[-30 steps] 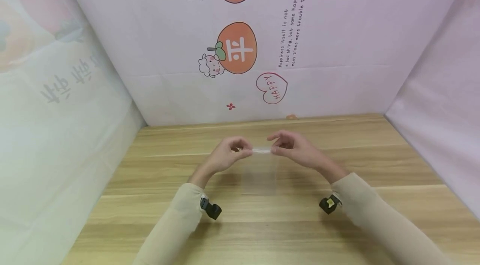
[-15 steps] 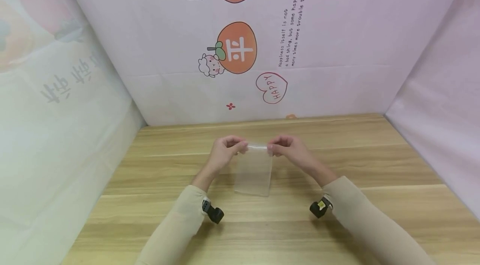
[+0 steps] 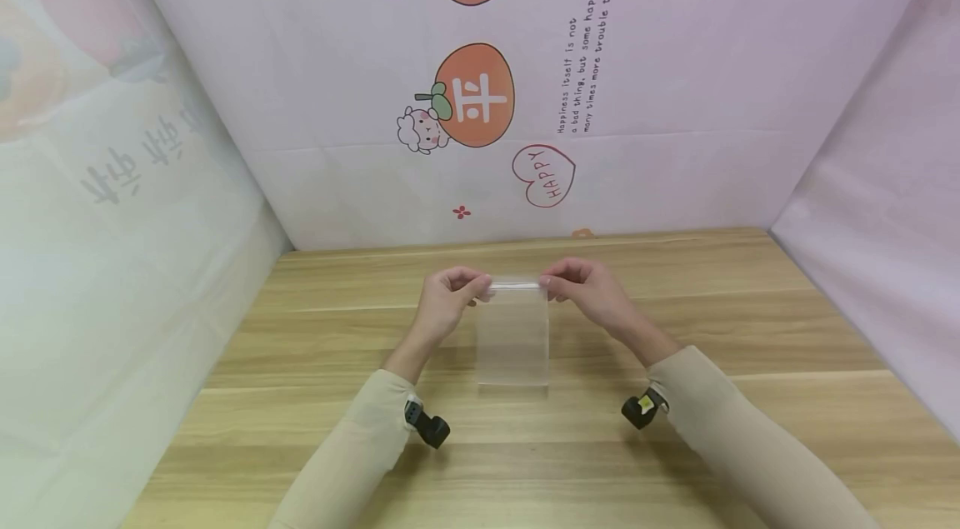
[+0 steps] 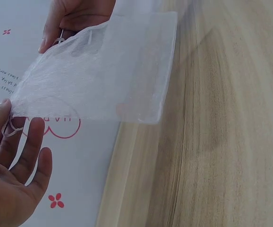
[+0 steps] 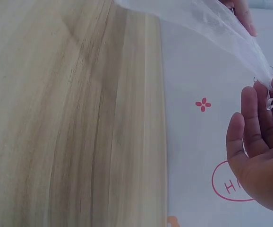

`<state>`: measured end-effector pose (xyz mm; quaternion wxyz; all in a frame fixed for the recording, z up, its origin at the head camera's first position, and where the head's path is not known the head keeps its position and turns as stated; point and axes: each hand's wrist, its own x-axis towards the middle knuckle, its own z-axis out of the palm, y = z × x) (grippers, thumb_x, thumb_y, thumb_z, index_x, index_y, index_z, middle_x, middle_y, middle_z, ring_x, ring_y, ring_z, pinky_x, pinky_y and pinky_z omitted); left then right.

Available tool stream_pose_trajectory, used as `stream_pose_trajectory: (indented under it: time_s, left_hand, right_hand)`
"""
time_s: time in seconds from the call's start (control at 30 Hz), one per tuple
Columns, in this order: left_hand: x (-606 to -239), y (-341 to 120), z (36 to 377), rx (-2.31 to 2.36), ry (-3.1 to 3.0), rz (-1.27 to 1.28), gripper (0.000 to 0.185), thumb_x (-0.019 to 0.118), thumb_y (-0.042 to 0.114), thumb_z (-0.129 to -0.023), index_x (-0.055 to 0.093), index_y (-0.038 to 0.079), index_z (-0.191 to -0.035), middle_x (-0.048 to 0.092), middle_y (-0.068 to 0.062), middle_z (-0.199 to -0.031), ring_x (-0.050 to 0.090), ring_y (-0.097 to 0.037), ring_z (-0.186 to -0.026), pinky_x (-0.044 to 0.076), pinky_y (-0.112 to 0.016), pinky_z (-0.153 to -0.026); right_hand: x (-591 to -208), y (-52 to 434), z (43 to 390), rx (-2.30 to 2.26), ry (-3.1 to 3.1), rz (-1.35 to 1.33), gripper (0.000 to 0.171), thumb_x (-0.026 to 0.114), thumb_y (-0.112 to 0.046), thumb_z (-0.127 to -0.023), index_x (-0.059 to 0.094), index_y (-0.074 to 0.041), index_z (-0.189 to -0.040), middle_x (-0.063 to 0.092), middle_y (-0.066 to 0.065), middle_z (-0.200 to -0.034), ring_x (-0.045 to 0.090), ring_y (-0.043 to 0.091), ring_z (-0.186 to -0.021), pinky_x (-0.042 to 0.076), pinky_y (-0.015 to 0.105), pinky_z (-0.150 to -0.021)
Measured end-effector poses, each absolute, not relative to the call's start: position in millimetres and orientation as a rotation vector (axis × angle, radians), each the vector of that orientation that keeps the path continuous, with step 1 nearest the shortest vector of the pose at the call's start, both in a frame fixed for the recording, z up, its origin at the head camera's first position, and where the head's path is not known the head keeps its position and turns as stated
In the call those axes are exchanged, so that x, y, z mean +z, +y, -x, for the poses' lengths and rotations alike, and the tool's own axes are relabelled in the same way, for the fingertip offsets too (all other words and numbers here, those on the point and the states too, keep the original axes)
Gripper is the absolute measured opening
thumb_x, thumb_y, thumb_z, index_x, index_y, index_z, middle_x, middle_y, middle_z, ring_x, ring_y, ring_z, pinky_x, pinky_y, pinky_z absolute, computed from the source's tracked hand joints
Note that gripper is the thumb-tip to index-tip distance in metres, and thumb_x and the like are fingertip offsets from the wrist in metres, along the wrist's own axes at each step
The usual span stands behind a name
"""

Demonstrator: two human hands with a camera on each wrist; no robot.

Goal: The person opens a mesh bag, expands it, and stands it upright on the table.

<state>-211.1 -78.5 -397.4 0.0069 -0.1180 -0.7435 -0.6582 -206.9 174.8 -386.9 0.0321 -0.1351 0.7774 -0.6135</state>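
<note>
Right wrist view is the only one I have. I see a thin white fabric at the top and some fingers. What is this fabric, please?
Observer: It is a small sheer organza pouch, rectangular; the head view shows it whole.
Operator: Who holds the other side?
Observer: The left hand pinches its top left corner; the right hand pinches the top right one.
Operator: Does the pouch lie on the table?
Observer: In the head view it hangs down from the two hands above the wooden table; whether its lower edge touches the wood I cannot tell.
Operator: Is something inside?
Observer: In the left wrist view the backdrop's red print shows through it, and I see nothing inside.
</note>
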Motion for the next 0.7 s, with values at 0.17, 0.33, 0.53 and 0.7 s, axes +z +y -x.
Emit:
stream_pose_trajectory:
  time_s: [0.17, 0.33, 0.53, 0.7]
  left_hand:
    - [-398.4, -77.1, 211.0, -2.052, -2.293, 0.370, 0.020, 0.074, 0.019, -0.093, 0.074, -0.001, -0.097, 0.075, -0.007, -0.085, 0.070, -0.016, -0.076, 0.056, -0.038, -0.074]
    - [-399.0, -75.6, 211.1, -2.030, -2.287, 0.366, 0.018, 0.074, 0.017, -0.093, 0.073, -0.001, -0.095, 0.074, -0.007, -0.083, 0.069, -0.015, -0.074, 0.055, -0.032, -0.070]
    - [-400.3, -75.1, 211.9, -2.038, -2.272, 0.338, 0.015, 0.073, 0.014, -0.094, 0.073, 0.000, -0.094, 0.074, -0.006, -0.081, 0.068, -0.014, -0.074, 0.054, -0.028, -0.068]
    - [-398.7, -75.5, 211.4, -2.056, -2.220, 0.373, 0.016, 0.073, 0.015, -0.094, 0.073, -0.001, -0.094, 0.074, -0.007, -0.081, 0.068, -0.016, -0.073, 0.054, -0.026, -0.068]
  right_hand:
    - [-385.6, 174.9, 208.0, -1.869, 2.434, 0.423, 0.019, 0.070, -0.017, -0.097, 0.070, 0.001, -0.103, 0.068, 0.026, -0.096, 0.066, 0.027, -0.084, 0.055, 0.029, -0.074]
    - [-385.6, 175.9, 209.0, -1.818, 2.511, 0.428, 0.020, 0.070, -0.020, -0.096, 0.071, -0.001, -0.103, 0.069, 0.020, -0.093, 0.064, 0.030, -0.086, 0.053, 0.027, -0.074]
    - [-383.8, 176.0, 208.9, -1.784, 2.549, 0.447, 0.021, 0.071, -0.021, -0.096, 0.071, -0.001, -0.103, 0.069, 0.016, -0.092, 0.063, 0.033, -0.089, 0.052, 0.027, -0.076]
    - [-380.4, 174.9, 208.5, -1.827, 2.500, 0.478, 0.020, 0.069, -0.019, -0.097, 0.070, 0.000, -0.104, 0.068, 0.023, -0.095, 0.064, 0.027, -0.085, 0.053, 0.027, -0.075]
